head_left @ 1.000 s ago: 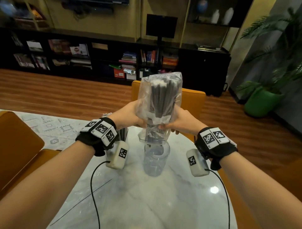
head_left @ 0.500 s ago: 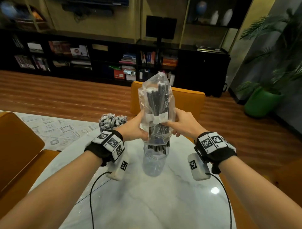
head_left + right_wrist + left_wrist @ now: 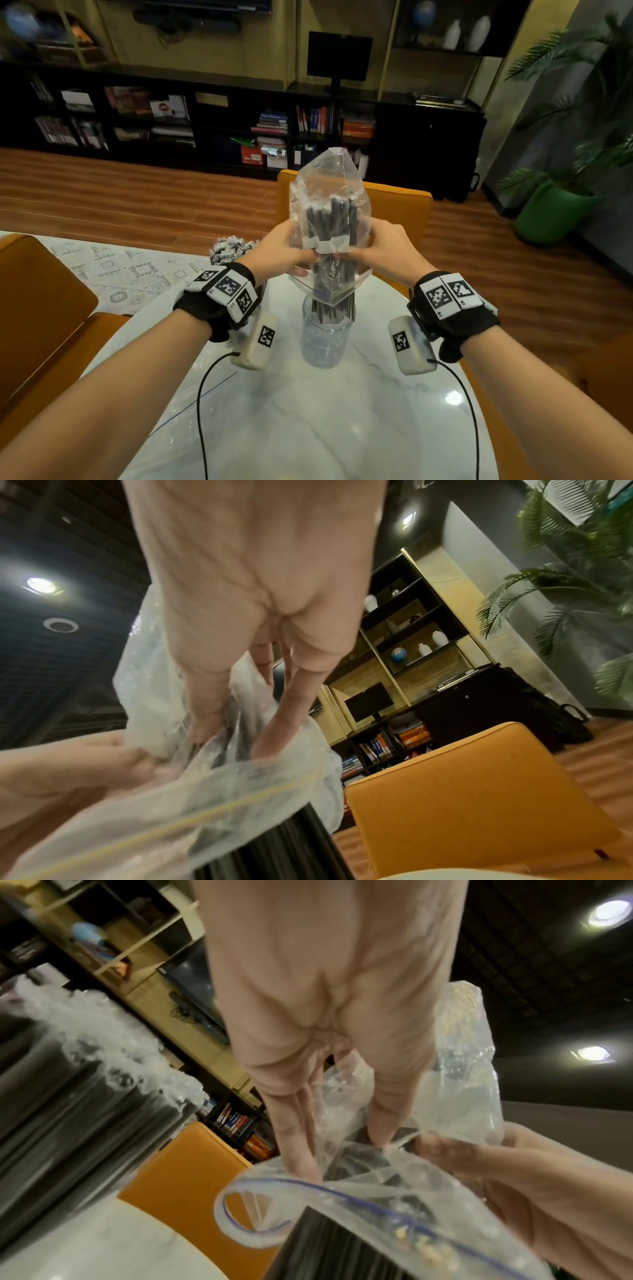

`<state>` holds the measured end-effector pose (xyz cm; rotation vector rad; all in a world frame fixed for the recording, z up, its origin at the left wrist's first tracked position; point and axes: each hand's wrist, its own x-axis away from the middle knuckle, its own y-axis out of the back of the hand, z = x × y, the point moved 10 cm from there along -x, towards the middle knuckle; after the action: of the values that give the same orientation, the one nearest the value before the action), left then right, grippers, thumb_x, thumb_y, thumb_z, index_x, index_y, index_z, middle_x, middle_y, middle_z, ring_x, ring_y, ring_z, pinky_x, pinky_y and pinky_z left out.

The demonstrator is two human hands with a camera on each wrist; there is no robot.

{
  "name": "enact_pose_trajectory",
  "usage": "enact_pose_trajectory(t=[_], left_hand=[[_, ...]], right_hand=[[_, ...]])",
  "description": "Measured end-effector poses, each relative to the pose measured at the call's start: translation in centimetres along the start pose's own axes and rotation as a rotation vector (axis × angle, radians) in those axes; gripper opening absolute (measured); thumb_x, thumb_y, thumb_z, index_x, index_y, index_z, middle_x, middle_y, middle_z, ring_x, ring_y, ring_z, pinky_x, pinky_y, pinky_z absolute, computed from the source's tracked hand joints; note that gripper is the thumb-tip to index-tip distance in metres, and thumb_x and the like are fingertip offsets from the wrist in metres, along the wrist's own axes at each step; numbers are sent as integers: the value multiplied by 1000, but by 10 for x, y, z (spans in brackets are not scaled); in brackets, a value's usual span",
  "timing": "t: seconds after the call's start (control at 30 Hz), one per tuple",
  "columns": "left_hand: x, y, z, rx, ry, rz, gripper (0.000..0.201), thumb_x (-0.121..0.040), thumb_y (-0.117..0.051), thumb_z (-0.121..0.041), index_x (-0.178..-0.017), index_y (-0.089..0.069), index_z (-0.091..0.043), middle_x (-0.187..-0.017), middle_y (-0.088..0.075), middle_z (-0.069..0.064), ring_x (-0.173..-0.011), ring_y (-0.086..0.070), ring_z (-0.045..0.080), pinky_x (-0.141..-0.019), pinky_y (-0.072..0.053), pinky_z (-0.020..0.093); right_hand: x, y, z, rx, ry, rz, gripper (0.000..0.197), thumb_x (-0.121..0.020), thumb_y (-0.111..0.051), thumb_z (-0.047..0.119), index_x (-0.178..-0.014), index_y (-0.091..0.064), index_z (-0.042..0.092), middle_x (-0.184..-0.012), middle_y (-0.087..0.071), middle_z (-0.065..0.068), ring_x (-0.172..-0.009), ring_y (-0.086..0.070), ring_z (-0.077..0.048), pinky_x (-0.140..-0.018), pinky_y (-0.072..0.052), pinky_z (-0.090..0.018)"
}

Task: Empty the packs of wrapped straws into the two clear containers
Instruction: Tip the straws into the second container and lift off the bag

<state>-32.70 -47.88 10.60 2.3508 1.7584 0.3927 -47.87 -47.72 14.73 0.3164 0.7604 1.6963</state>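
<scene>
- The left hand (image 3: 279, 251) and right hand (image 3: 390, 251) each pinch a side of the clear bag (image 3: 329, 192), held upside down with its mouth over the clear container (image 3: 325, 339) on the marble table (image 3: 308, 428).
- The black wrapped straws (image 3: 330, 219) hang partly out of the mouth; their lower ends sit inside the container's rim.
- Likely trouble: the bag's slack mouth (a zip strip runs along it) could snag the straws, so a sharp shake might spray some past the rim onto the table.
- A sideways tug could also tip the light container, since neither hand steadies it.
- The second container (image 3: 233, 246), already packed with straws, stands just behind the left wrist; a wide elbow swing could knock it.
- Room is free above the bag and toward the person, while the orange chair (image 3: 397, 205) backs the table's far edge.
</scene>
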Motion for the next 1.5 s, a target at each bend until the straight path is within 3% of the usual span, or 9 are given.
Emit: enact_pose_trajectory(t=[0.17, 0.4, 0.57, 0.7, 0.83, 0.97, 1.27, 1.4, 1.5], left_hand=[[4, -16, -10, -59, -53, 108, 81, -77, -73, 2, -138, -29, -28, -118, -60, -2, -96, -68, 16, -71, -62, 30], [-2, 0, 1, -101, -63, -40, 38, -79, -76, -3, -111, -58, -13, -101, -72, 6, -79, -68, 17, -55, -53, 23], [-1, -4, -13, -261, -101, 15, 33, -74, -78, 1, -94, -66, -21, -95, -75, 9, -79, -67, 23, -68, -58, 38], [1, -2, -21, -301, -115, 14, 33, -71, -85, -16, -94, -65, -30, -89, -76, 1, -74, -66, 15, -62, -55, 31], [5, 4, -26, -323, -109, 32, 33, -76, -81, -16, -105, -65, -21, -98, -74, 5, -85, -68, 24, -68, -55, 35], [8, 9, -33, -308, -139, 36, 31, -75, -81, -9, -98, -68, -25, -91, -72, -8, -74, -63, 6, -61, -49, 21], [8, 16, -32, -219, -133, -28, 41, -74, -80, 0, -108, -67, -18, -99, -72, 3, -87, -66, 22, -73, -57, 43], [9, 26, -33, -325, -115, -115, 40, -68, -86, -34, -98, -71, -13, -75, -63, -5, -65, -49, 12, -60, -38, 27], [9, 30, -26, -414, -90, -180, 74, -52, -78, -68, -105, -65, -18, -94, -66, -6, -83, -60, 14, -73, -50, 34]], right_hand=[[-1, -3, 1, -53, -11, -23, 31, -78, -80, 24, -104, -64, 20, -98, -72, 1, -84, -71, -14, -75, -62, -36], [4, -9, -7, 12, -23, 127, 56, -78, -79, 25, -129, -54, 24, -112, -64, 8, -91, -63, -3, -58, -56, -17], [4, 2, -4, 135, -18, 87, 45, -67, -87, 32, -107, -71, 18, -97, -70, 10, -90, -66, -5, -80, -55, -21], [8, -1, 10, 98, 16, 132, 54, -75, -81, 34, -124, -61, 24, -103, -68, 12, -88, -66, -1, -68, -60, -22], [9, 10, 11, 95, 6, 76, 38, -73, -84, 27, -108, -71, 26, -91, -69, 20, -90, -66, 0, -85, -55, -27], [7, 12, 19, 79, 40, 71, 39, -72, -83, 28, -109, -73, 20, -99, -72, 14, -100, -66, -5, -93, -52, -28], [4, 21, 25, 109, 96, 11, 37, -73, -83, 31, -96, -68, 6, -105, -70, 10, -89, -62, 3, -65, -56, -16], [6, 21, 27, 97, 81, 50, 27, -79, -78, 29, -99, -69, 14, -106, -71, 4, -92, -68, -9, -64, -62, -29], [4, 18, 27, 170, 74, 83, 24, -82, -76, 28, -95, -69, 9, -100, -71, 1, -85, -69, -12, -62, -61, -24]])
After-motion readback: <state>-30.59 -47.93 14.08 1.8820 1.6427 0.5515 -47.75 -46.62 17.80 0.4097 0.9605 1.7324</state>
